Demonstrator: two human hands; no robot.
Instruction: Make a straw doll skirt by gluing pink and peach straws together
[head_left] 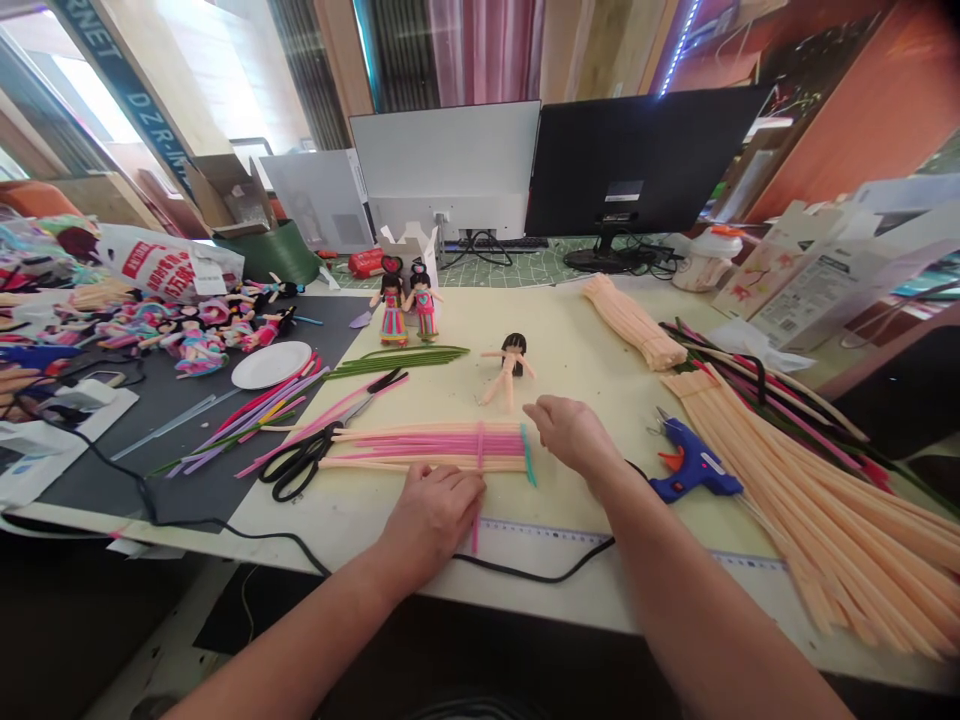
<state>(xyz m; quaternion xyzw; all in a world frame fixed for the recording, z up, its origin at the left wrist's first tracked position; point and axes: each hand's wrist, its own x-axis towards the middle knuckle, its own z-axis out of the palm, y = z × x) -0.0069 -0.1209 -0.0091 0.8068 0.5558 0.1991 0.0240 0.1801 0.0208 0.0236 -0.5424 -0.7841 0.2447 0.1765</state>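
A flat row of pink and peach pipe cleaners (427, 446) lies side by side on the table, crossed near its right end by a pink pipe cleaner (475, 535). My left hand (431, 520) presses on the row's near edge, its curled fingers closed at the crossing strand. A teal pipe cleaner (531, 465) runs along the row's right end. Just right of it, my right hand (574, 432) is pinched closed; anything between its fingertips is hidden. Beyond the row lies a peach doll (510, 370) with black hair. Black-handled scissors (304, 458) rest at the row's left end.
A blue glue gun (694, 460) lies at right beside peach pipe cleaner bundles (780, 500). Its black cord (540, 578) crosses the front, near a ruler (555, 533). Two dressed dolls (409, 305) stand behind green pipe cleaners (405, 361). A white plate (271, 366) sits left.
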